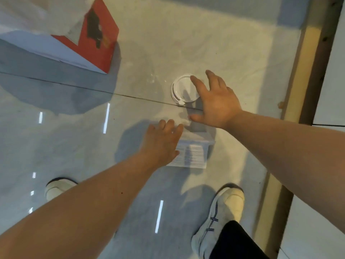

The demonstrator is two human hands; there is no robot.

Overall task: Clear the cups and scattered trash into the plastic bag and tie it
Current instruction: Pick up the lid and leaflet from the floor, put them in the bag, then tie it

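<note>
Spreading open at frame centre, the right hand [216, 101] is held over a lidded white cup [183, 89]; the left hand [162, 143], fingers loose, is laid on a folded paper [192, 152] on the floor [74, 143].

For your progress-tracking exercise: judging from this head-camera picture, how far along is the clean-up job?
Nothing looks finished: no plastic bag is in view. In hand: the open right hand reaches over the white round plastic cup lid, and the left hand rests on the folded printed paper leaflet; neither has a grip yet. Left: both pieces, perhaps the red and white cardboard box, bagging, tying.
</note>
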